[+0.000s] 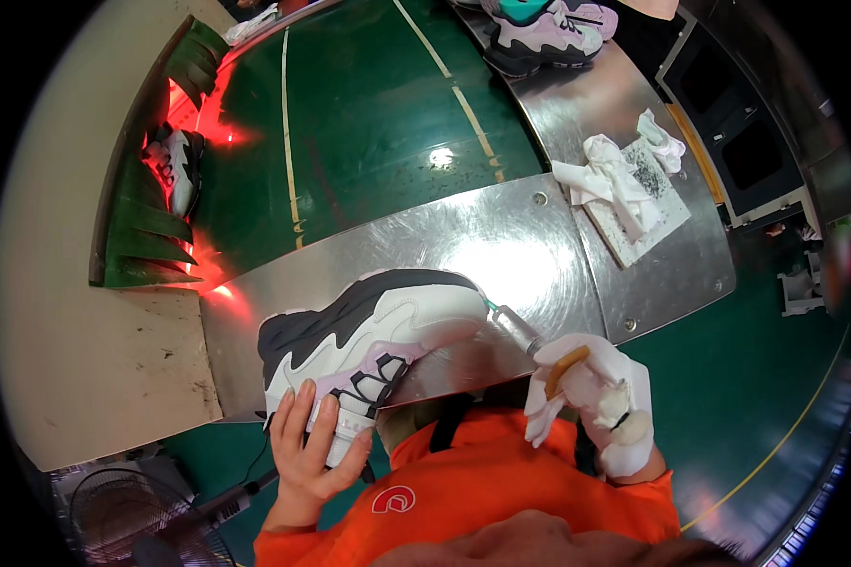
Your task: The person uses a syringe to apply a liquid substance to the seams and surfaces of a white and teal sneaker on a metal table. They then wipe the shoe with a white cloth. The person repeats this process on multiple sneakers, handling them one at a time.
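Sneaker [373, 335], white and black, steadied on its side at the near edge of the metal table [501, 246] by the bare left hand [312, 444], toe presented to a metal tool [518, 331] gripped in the gloved right hand [596, 402]

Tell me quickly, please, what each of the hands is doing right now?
Left hand: bare, closed on the heel of the white sneaker.
Right hand: gloved, closed on a metal pen-like tool.
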Action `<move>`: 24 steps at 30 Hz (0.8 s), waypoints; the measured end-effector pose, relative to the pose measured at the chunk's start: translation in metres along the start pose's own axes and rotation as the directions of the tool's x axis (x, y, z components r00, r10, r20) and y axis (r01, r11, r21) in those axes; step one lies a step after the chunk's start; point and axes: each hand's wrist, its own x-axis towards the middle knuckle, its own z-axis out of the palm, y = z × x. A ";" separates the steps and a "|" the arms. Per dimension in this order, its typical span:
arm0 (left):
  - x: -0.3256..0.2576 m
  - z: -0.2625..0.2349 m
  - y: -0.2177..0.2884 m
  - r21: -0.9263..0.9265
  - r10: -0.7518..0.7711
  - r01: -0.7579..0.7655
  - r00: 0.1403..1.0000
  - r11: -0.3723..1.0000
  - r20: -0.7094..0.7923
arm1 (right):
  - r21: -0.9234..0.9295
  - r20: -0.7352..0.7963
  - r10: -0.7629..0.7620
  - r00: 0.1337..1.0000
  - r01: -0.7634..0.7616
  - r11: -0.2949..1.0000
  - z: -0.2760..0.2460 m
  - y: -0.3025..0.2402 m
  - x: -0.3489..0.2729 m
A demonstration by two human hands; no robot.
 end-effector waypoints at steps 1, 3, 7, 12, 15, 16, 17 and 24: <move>0.002 -0.001 -0.001 -0.003 0.002 -0.002 1.000 1.000 0.004 | -0.058 0.007 0.003 1.000 -0.003 0.998 0.002 -0.003 0.000; 0.005 -0.002 -0.004 -0.009 0.009 -0.009 1.000 1.000 0.011 | -0.125 0.029 0.004 1.000 0.000 0.992 0.002 -0.004 0.000; 0.007 -0.005 -0.008 -0.025 0.016 -0.015 1.000 1.000 0.027 | -0.027 0.061 -0.196 0.979 0.198 0.980 -0.009 0.011 0.011; 0.005 -0.005 -0.009 -0.034 0.009 -0.009 1.000 0.999 0.023 | -0.213 -0.157 -0.396 0.905 0.360 0.908 0.009 0.014 0.057; 0.003 -0.002 -0.008 -0.008 0.011 -0.011 1.000 1.000 0.013 | -0.286 -0.065 -0.435 0.898 0.400 0.870 0.009 0.030 0.074; 0.003 -0.001 -0.008 -0.002 0.013 -0.013 1.000 1.000 0.013 | -0.293 -0.044 -0.435 0.899 0.405 0.866 0.010 0.035 0.076; 0.003 -0.001 -0.008 0.003 0.017 -0.017 1.000 1.000 0.013 | -0.300 -0.025 -0.436 0.899 0.410 0.862 0.010 0.038 0.075; -0.004 0.003 -0.002 0.018 -0.001 0.001 1.000 1.000 0.003 | -0.484 -0.206 -0.487 0.849 0.345 0.804 -0.031 0.029 0.024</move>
